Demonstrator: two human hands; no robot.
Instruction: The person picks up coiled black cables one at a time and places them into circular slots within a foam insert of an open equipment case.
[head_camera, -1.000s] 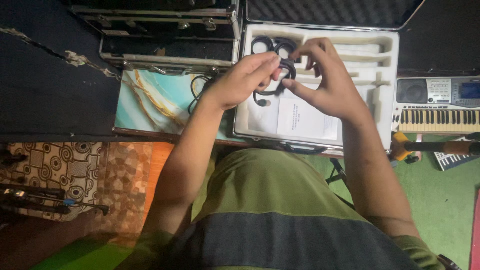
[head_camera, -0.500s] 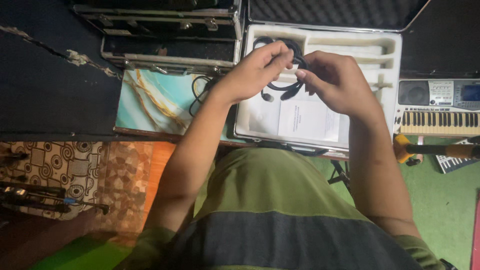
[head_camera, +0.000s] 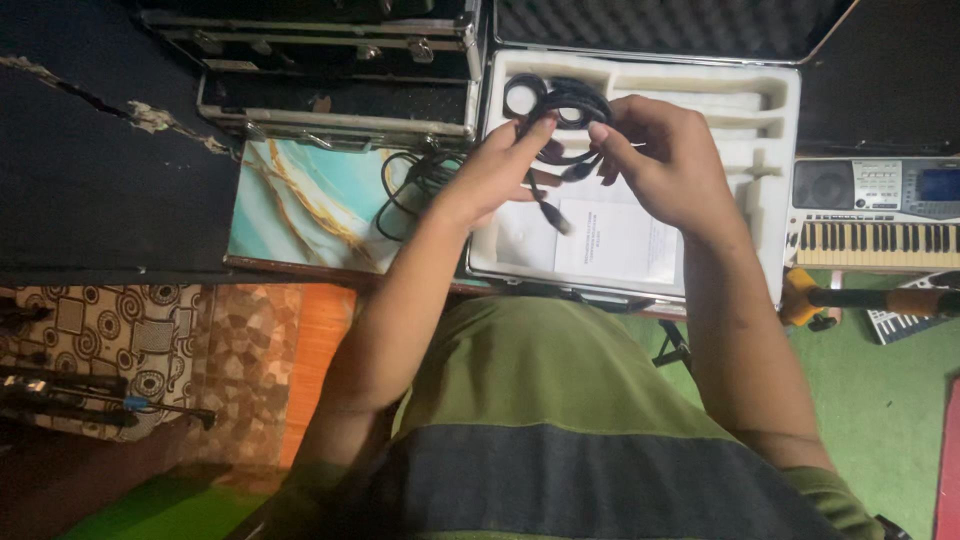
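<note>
Gripping coiled black cable (head_camera: 560, 105), left hand (head_camera: 495, 175), right hand (head_camera: 665, 165), plug dangling

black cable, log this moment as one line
left hand: grips black cable | right hand: grips it too | over white foam case

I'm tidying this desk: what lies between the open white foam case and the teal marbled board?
In the head view, a loose black cable lies there, on the teal marbled board's right edge beside the white foam case, just left of the left hand.

Two hands (head_camera: 495, 170) (head_camera: 665, 165); two cable coils (head_camera: 560, 100) (head_camera: 415, 180); two cases (head_camera: 770, 130) (head_camera: 330, 60); one keyboard (head_camera: 875, 225).
</note>
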